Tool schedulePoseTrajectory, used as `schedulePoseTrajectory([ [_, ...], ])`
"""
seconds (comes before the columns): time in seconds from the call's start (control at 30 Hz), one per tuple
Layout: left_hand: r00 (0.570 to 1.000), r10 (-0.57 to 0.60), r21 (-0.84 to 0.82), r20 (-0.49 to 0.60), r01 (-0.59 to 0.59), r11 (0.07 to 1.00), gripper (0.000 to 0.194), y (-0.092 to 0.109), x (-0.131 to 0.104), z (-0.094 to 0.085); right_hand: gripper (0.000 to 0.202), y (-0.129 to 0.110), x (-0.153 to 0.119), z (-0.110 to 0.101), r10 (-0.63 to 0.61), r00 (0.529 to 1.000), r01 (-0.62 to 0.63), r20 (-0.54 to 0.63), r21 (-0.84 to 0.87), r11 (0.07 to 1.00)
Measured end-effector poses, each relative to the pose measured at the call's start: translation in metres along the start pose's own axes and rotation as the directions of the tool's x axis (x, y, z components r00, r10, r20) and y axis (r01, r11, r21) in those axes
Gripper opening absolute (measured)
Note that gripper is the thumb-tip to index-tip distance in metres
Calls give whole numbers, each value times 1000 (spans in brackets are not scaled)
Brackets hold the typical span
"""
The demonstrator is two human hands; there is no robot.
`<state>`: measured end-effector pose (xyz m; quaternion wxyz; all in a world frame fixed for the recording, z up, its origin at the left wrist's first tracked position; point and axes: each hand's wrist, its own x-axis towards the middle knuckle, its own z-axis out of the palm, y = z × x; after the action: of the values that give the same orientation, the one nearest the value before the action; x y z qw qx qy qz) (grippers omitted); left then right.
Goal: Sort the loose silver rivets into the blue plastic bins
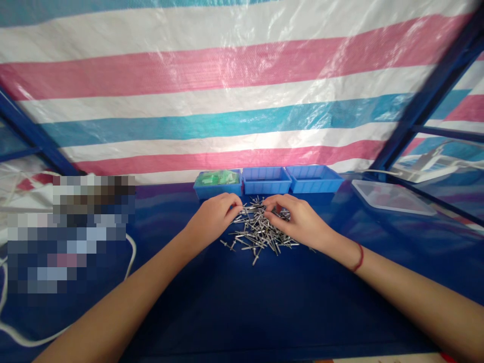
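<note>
A loose pile of thin silver metal pins, like rivets [264,232], lies on the dark blue table. At the pile's upper left edge is my left hand [220,216], thumb and forefinger pinched together at a silver pin. My right hand [297,218] hovers over the right side of the pile, thumb and forefinger curved and slightly apart; whether a pin sits between these fingertips is too small to tell. Behind the pile stand three blue bins: the left bin [217,191] holds green-and-white packets, beside the middle bin [266,184] and the right bin [314,182].
A translucent flat lid [393,197] lies at the right on the blue table [242,312]. White cable [132,252] loops at the left, near a blurred-out area. A striped plastic sheet [227,70] hangs behind, between blue frame posts [416,116].
</note>
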<state>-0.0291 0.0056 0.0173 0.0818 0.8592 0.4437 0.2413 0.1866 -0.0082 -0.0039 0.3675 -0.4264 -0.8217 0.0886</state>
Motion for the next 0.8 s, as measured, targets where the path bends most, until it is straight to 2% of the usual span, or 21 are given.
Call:
schedulePoseTrajectory([
  [0.1, 979, -146, -347, -140, 89, 934, 16, 16, -2, 11, 22, -4, 0, 3, 104, 994, -99, -18, 194, 976],
  [0.23, 962, -226, -546, -153, 108, 831, 14, 35, -8, 21, 25, -12, 0, 4, 200, 979, -159, -36, 481, 862],
  [0.33, 955, -245, -595, -165, 102, 797, 12, 42, -10, 23, 23, -17, -1, 3, 204, 979, -151, -25, 587, 796],
  [0.43, 956, -242, -616, -163, 93, 782, 13, 43, -10, 23, 20, -21, -1, 2, 198, 980, -145, -19, 617, 773],
  [0.67, 969, -203, -568, -142, 88, 818, 15, 41, -10, 25, 17, -23, -3, 2, 166, 985, -105, -42, 616, 780],
  [0.8, 969, -188, -575, -163, 61, 816, 14, 42, -12, 27, 17, -25, -4, -1, 150, 986, -88, -71, 545, 834],
])
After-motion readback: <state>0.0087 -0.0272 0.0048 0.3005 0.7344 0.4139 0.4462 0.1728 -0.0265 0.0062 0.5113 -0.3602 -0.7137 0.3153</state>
